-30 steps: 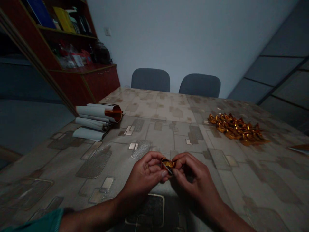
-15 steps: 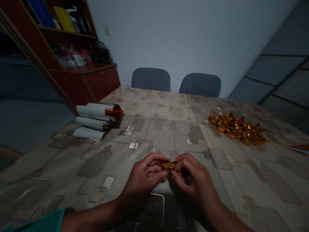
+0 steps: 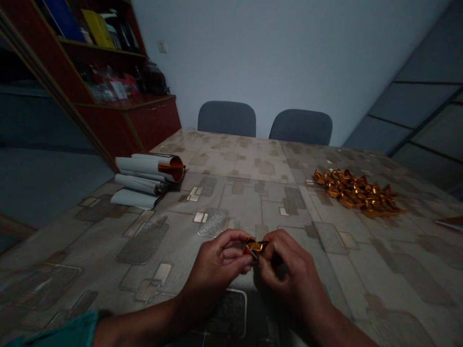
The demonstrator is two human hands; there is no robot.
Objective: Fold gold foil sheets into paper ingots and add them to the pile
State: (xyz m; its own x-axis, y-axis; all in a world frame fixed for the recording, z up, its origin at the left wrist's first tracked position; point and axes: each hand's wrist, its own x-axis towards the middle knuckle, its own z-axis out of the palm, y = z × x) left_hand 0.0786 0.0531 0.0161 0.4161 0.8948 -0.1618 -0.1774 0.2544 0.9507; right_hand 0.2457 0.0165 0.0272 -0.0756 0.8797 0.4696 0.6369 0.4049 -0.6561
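Observation:
A small folded piece of shiny gold foil paper (image 3: 256, 247) is held between my two hands, just above the table near its front edge. My left hand (image 3: 226, 258) pinches its left end between thumb and fingers. At the right end, my right hand (image 3: 289, 262) grips the foil with thumb and forefinger. Fingers cover both ends of the fold. Several finished-looking gold folded foil pieces (image 3: 358, 193) sit close together in rows at the right of the table.
A bundle of curled sheets (image 3: 144, 180), pale outside and gold-orange inside, lies at the table's left. The patterned tablecloth (image 3: 249, 202) covers the table. Two grey chairs (image 3: 226, 118) stand behind it. A red-brown cabinet (image 3: 155, 123) is at the back left. Some foil paper (image 3: 452, 221) shows at the right edge.
My right thumb and fingers have shifted slightly on the foil piece. My left hand keeps its pinch, and the things on the table stay where they were.

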